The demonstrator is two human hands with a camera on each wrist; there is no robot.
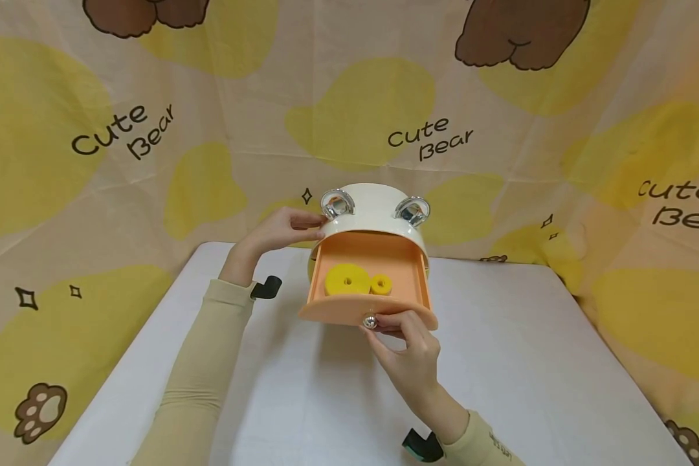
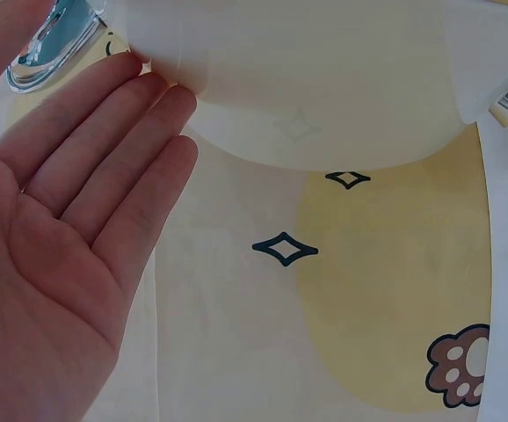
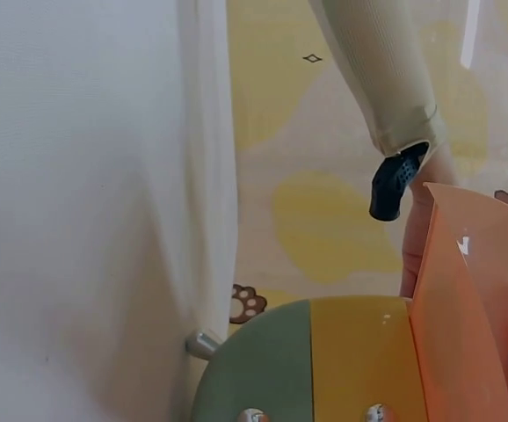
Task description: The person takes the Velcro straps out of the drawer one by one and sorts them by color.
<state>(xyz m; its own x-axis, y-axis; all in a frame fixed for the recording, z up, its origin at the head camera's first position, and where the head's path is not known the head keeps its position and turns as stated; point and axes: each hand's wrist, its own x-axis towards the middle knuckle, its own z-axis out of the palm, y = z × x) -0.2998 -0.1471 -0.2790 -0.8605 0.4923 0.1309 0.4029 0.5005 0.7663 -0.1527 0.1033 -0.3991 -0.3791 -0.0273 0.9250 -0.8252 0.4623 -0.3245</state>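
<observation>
A rounded toy cabinet [image 1: 375,202] with a white top and two silver ear-shaped rings stands on the table. Its orange drawer [image 1: 334,310] is pulled out, with a large yellow disc [image 1: 336,278] and a small yellow ring [image 1: 387,288] lying inside. Between thumb and fingers, my right hand [image 1: 413,359] pinches the silver knob [image 1: 369,321] on the drawer front. My left hand [image 1: 279,230] rests its fingertips on the cabinet's left side, below one ear. In the left wrist view that hand [image 2: 69,237] has straight fingers against the white shell [image 2: 324,79].
A white cloth [image 1: 501,362] covers the table. Patterned fabric [image 1: 361,116] hangs behind and along both sides. The right wrist view shows the cabinet's green panel [image 3: 258,374] and yellow panel [image 3: 359,352], with a silver peg [image 3: 203,344] sticking out. Black wrist mounts [image 1: 266,287] sit at both cuffs.
</observation>
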